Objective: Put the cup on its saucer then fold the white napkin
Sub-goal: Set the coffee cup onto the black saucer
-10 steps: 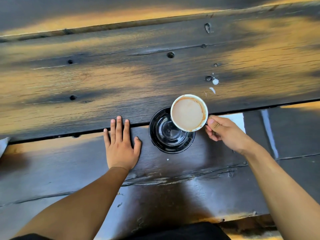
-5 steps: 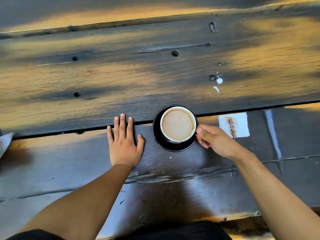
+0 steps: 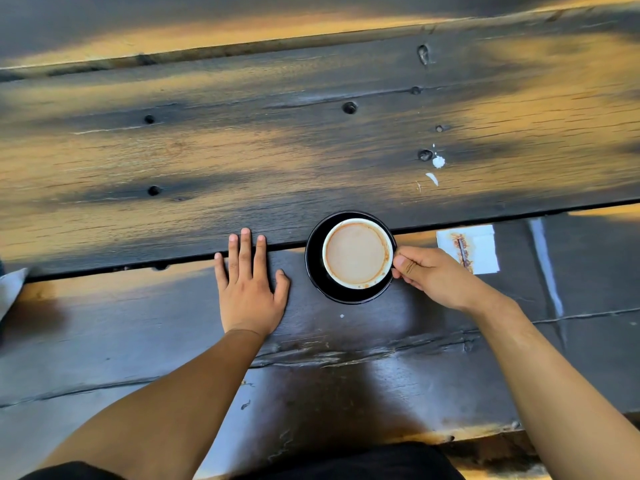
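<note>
Head view: one cup [image 3: 357, 252], one saucer [image 3: 316, 271], one napkin [image 3: 483, 249], two hands.

Bare dark wooden table [image 3: 311, 150] lies open beyond the cup [image 3: 357, 252] on its black saucer [image 3: 313, 268] — free room. A narrow gap separates the saucer from the flat left hand [image 3: 250, 289]. The right hand [image 3: 431, 276] at the cup's side blocks the way between saucer and stained white napkin [image 3: 483, 249].
</note>
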### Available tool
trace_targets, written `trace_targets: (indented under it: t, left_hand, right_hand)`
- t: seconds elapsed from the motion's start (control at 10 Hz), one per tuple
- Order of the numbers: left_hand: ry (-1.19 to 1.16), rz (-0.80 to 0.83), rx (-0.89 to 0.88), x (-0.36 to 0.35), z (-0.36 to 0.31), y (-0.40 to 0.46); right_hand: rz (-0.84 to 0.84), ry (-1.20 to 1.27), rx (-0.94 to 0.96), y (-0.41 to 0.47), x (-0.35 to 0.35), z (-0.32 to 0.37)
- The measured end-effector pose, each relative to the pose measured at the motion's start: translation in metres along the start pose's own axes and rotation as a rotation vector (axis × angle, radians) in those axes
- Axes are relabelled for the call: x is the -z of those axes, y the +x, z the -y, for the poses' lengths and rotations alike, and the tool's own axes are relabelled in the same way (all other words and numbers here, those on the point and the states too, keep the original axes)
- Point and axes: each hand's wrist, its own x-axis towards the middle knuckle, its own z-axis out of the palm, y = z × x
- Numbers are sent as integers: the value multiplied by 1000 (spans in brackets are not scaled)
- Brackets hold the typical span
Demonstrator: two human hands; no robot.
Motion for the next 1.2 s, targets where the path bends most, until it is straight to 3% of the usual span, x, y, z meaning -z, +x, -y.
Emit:
trace_targets:
  t: [0.7,0.9,1.0,1.1,1.2]
  left_hand:
    - [-12,17,8,2,-1,0]
    - [3,16,5,0,0,-1]
    - [50,53,10,-1,0,1]
    - [79,85,12,-1,-1,0]
    - [74,151,23,5,-1,3]
  right_hand:
    - [-88,-108,36,9,11,8]
    - [-309,20,11,2,0,-3]
    - [-595,-119,22,-6,-25,-16]
    - [-679,-331,39,-17,-46,-24]
    - [-584,-584,32,-38,-77,-32]
